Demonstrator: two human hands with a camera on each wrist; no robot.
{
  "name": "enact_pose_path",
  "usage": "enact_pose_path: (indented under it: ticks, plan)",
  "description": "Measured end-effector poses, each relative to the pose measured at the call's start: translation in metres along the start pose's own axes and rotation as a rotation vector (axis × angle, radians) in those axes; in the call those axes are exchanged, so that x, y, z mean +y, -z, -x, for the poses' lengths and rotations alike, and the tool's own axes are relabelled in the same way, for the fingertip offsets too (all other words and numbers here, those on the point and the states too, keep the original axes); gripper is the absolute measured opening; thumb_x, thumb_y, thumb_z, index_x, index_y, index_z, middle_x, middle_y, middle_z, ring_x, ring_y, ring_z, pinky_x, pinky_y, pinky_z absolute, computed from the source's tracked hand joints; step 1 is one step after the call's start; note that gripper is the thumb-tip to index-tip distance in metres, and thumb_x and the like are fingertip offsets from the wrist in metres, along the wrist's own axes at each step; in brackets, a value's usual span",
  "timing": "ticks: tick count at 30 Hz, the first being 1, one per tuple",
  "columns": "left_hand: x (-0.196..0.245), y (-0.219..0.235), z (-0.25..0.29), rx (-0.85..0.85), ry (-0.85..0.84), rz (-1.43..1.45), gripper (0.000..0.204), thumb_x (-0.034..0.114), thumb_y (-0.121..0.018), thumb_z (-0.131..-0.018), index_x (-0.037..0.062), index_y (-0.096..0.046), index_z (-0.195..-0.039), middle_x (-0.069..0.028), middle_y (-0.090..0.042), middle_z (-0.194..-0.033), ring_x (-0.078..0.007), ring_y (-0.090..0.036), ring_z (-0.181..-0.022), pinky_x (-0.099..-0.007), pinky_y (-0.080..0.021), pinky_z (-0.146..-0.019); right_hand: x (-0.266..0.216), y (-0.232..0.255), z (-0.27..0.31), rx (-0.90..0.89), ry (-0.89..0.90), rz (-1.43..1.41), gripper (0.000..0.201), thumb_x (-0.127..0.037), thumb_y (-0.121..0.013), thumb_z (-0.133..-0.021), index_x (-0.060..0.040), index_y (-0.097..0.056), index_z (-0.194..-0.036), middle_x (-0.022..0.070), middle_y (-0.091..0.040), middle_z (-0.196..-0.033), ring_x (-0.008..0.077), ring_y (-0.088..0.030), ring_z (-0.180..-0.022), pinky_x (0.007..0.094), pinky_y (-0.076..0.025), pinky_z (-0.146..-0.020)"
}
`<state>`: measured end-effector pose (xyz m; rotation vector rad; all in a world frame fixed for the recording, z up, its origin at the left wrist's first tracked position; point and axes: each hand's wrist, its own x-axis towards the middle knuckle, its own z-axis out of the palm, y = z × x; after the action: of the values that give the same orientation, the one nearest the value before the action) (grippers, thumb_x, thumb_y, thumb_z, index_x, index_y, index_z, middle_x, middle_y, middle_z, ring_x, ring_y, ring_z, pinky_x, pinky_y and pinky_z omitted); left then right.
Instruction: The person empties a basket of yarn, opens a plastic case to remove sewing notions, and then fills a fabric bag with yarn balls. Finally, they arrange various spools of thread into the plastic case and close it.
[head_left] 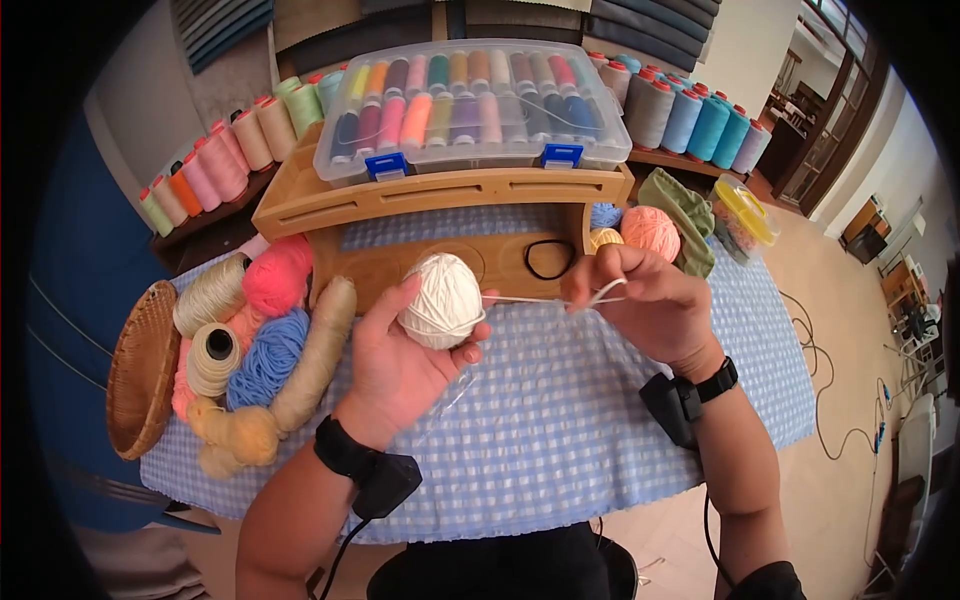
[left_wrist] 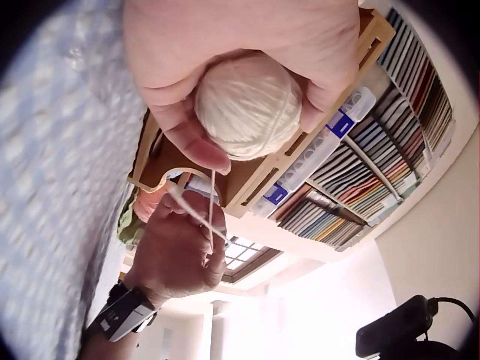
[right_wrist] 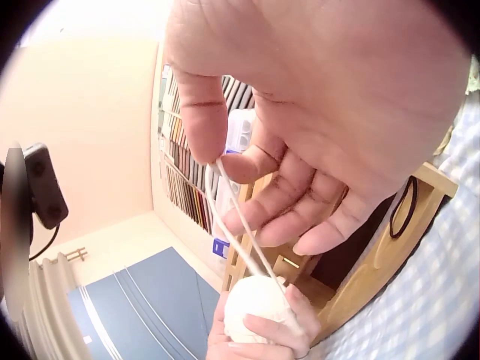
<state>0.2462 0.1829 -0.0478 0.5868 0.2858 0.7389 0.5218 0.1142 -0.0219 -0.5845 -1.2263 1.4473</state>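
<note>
A ball of white yarn (head_left: 440, 300) sits in my left hand (head_left: 395, 370), whose fingers and thumb curl round it over the checked cloth. From the ball a strand of yarn (head_left: 530, 299) runs across to my right hand (head_left: 655, 305). In the right wrist view the thumb and index fingertip pinch this yarn (right_wrist: 238, 206), which forms two lines between the hand and the ball. The other right fingers are loosely bent. The left wrist view shows the ball (left_wrist: 249, 105) cupped in the palm, with the right hand (left_wrist: 176, 251) beyond it.
Behind the hands stands a wooden stand (head_left: 450, 190) bearing a clear case of thread spools (head_left: 475, 110). A black loop (head_left: 550, 259) lies under it. Yarn skeins (head_left: 270, 360) and a wicker basket (head_left: 145, 370) are at left; more yarn balls (head_left: 650, 232) and a yellow-lidded container (head_left: 745, 215) at right.
</note>
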Motion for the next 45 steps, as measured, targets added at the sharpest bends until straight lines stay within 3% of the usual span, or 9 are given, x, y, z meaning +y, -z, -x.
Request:
enact_pose_path:
  ticks: [5,17,21,24,29,32,37,40,45]
  plan:
    - [-0.002,-0.001,-0.001,0.051,-0.036,-0.026,0.055,0.046,-0.06,-0.097,0.0057,-0.055,-0.134,-0.0245,-0.064,-0.128,-0.0273,-0.069,-0.092,-0.0365,-0.053,-0.073,-0.005,0.008,-0.001,-0.09,0.039,-0.143,0.009,-0.02,-0.053,-0.084,-0.0117,-0.049,-0.083,0.0059,-0.058,-0.066,0.0232,-0.053,-0.076,0.0404,-0.044,-0.086]
    - [0.007,0.011,-0.005,0.156,-0.099,-0.03,0.05,0.044,-0.064,-0.095,0.011,-0.057,-0.132,-0.0196,-0.064,-0.125,-0.0268,-0.065,-0.085,-0.0344,-0.051,-0.067,-0.035,0.021,0.007,0.308,0.33,-0.179,0.01,-0.019,-0.056,-0.092,-0.0104,-0.054,-0.087,-0.0053,-0.032,-0.062,0.0122,-0.036,-0.062,0.0286,-0.038,-0.068]
    - [0.005,0.006,-0.002,0.164,-0.085,-0.168,0.052,0.05,-0.059,-0.097,0.0117,-0.058,-0.132,-0.0202,-0.066,-0.123,-0.0261,-0.065,-0.087,-0.0349,-0.051,-0.066,-0.037,0.038,0.014,0.585,0.41,-0.112,0.009,-0.015,-0.056,-0.092,-0.009,-0.055,-0.085,-0.0045,-0.034,-0.063,0.009,-0.037,-0.059,0.0252,-0.034,-0.056]
    - [0.003,0.002,-0.002,0.143,-0.086,-0.254,0.054,0.054,-0.054,-0.099,0.0119,-0.058,-0.131,-0.0218,-0.068,-0.122,-0.0251,-0.065,-0.088,-0.0357,-0.05,-0.066,-0.036,0.033,0.004,1.061,0.469,0.415,0.008,-0.012,-0.061,-0.094,-0.0066,-0.062,-0.088,-0.0025,-0.056,-0.077,0.0074,-0.054,-0.066,0.0224,-0.039,-0.046]
    - [-0.003,-0.002,-0.002,0.086,-0.067,-0.243,0.056,0.057,-0.048,-0.101,0.0119,-0.057,-0.131,-0.0243,-0.068,-0.12,-0.0244,-0.064,-0.09,-0.0365,-0.049,-0.068,-0.019,0.007,0.003,0.65,0.492,0.703,0.009,-0.007,-0.068,-0.095,-0.0007,-0.067,-0.089,-0.0029,-0.063,-0.082,0.0044,-0.055,-0.072,0.0223,-0.047,-0.06]
    - [-0.005,-0.004,0.0,-0.008,-0.051,-0.218,0.058,0.059,-0.048,-0.101,0.0117,-0.056,-0.133,-0.0259,-0.066,-0.123,-0.0249,-0.064,-0.09,-0.0359,-0.048,-0.069,-0.011,-0.014,-0.002,0.325,0.563,1.285,0.01,-0.007,-0.077,-0.084,-0.0017,-0.068,-0.087,0.0082,-0.068,-0.083,0.0182,-0.062,-0.081,0.0329,-0.048,-0.069]
    - [-0.011,-0.011,0.004,-0.226,-0.005,-0.165,0.063,0.054,-0.051,-0.1,0.0047,-0.051,-0.139,-0.0259,-0.062,-0.133,-0.0265,-0.067,-0.097,-0.0373,-0.053,-0.073,0.03,-0.05,-0.004,0.005,0.326,0.936,0.027,-0.023,-0.079,-0.09,-0.0002,-0.07,-0.101,0.0103,-0.067,-0.078,0.0211,-0.062,-0.071,0.036,-0.049,-0.067]
    - [-0.008,-0.01,0.004,-0.21,-0.011,-0.177,0.065,0.053,-0.054,-0.098,0.0026,-0.051,-0.139,-0.0246,-0.063,-0.131,-0.0277,-0.069,-0.093,-0.0367,-0.054,-0.071,0.011,-0.058,0.002,-0.044,-0.183,0.795,0.026,-0.025,-0.073,-0.096,0.0005,-0.071,-0.101,0.0091,-0.064,-0.071,0.017,-0.057,-0.061,0.0345,-0.048,-0.062]
    - [-0.001,-0.009,0.004,-0.012,-0.096,-0.116,0.059,0.049,-0.057,-0.098,0.0044,-0.052,-0.136,-0.0231,-0.063,-0.128,-0.0293,-0.066,-0.09,-0.0355,-0.051,-0.065,0.001,-0.049,0.002,0.083,-0.208,0.916,0.025,-0.017,-0.066,-0.1,0.0026,-0.071,-0.086,0.0092,-0.06,-0.063,0.0165,-0.053,-0.055,0.0352,-0.046,-0.058]
